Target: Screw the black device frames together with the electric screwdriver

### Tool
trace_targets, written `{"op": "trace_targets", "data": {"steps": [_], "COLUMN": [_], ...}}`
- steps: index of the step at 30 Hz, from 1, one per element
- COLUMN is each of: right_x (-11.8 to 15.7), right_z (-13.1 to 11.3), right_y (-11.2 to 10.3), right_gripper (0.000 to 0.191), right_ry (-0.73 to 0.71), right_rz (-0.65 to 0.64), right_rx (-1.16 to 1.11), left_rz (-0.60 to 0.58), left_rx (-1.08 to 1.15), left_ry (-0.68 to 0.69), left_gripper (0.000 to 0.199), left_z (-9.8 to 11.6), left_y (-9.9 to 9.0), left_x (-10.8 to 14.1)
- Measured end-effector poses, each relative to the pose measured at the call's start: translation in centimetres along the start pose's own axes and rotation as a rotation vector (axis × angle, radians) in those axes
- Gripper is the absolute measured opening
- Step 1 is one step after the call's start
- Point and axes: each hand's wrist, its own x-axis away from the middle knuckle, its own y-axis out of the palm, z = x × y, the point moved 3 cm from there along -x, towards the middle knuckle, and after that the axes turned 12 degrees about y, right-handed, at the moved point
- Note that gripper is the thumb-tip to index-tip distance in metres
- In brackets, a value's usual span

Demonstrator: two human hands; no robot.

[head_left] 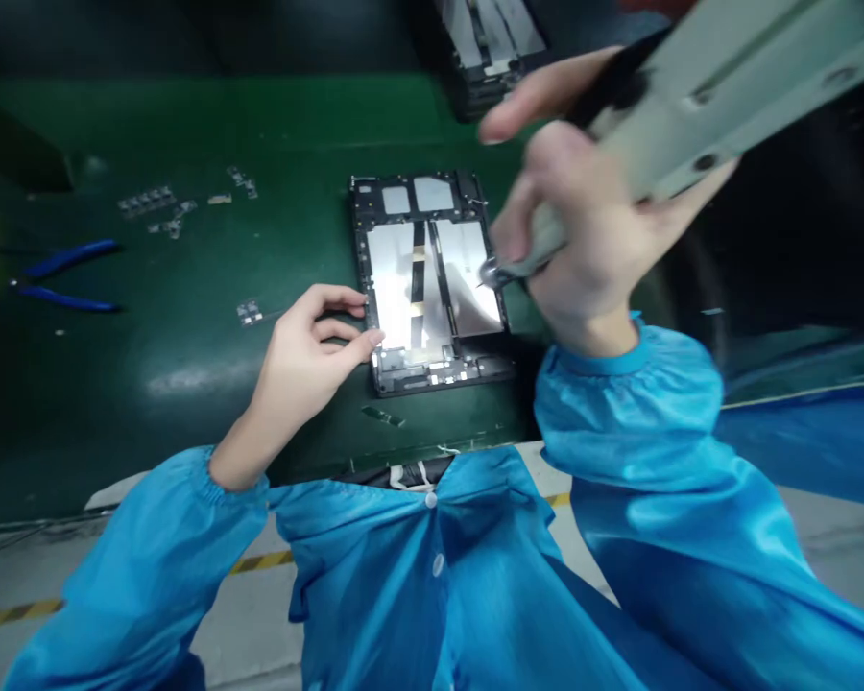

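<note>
An opened tablet chassis [428,283] lies flat on the green counter [187,365], roughly in the middle of the view, its back cover off. Inside its dark frame sit two broad, shiny silver panels side by side, parted by a dark strip with small pale tabs; two smaller silver patches sit along the far edge, and a band of dark circuitry runs along the near edge.

The left hand [306,360] rests on the counter at the chassis's left edge, fingers [364,339] bent, their tips touching the frame near its near-left corner. The right hand [590,230] is closed around a pale grey electric screwdriver [691,106], whose metal tip [491,275] meets the right silver panel. The tool and hand are blurred.

Both arms wear bright blue sleeves [634,413]. To the left on the counter lie blue-handled pliers [64,278] and scattered small metal parts [158,203], one [249,312] nearer the left hand. Another opened device [486,48] lies at the far edge.
</note>
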Motion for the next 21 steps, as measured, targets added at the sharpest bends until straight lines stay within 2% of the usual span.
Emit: {"op": "trace_targets", "data": {"steps": [1, 3, 6, 9, 14, 21], "right_x": [-0.4, -1.1, -1.3, -1.2, -1.1, -0.9], "right_z": [0.8, 2.9, 5.3, 6.1, 5.8, 6.4], "right_y": [-2.0, -5.7, -8.8, -9.2, -8.5, -8.6], "right_gripper": [0.043, 0.034, 0.027, 0.025, 0.024, 0.029], "right_ry": [-0.097, -0.116, -0.100, -0.074, -0.070, -0.033], "right_rz": [-0.014, 0.021, 0.082, 0.083, 0.065, 0.041], "right_rx": [-0.062, -0.084, -0.104, -0.122, -0.131, -0.093], "left_rz": [-0.003, -0.015, -0.019, -0.012, -0.018, -0.007], "left_rx": [-0.009, -0.013, -0.027, -0.051, -0.090, -0.100], "left_ry": [-0.005, -0.010, -0.022, -0.035, -0.037, -0.016], "left_gripper": [0.041, 0.040, 0.040, 0.039, 0.036, 0.032], "left_z": [0.0, 0.0, 0.1, 0.4, 1.1, 0.7], "left_y": [0.0, -0.1, -0.3, -0.6, -0.7, -0.6], "left_x": [-0.1, -0.3, -0.4, -0.3, -0.1, -0.2]}}
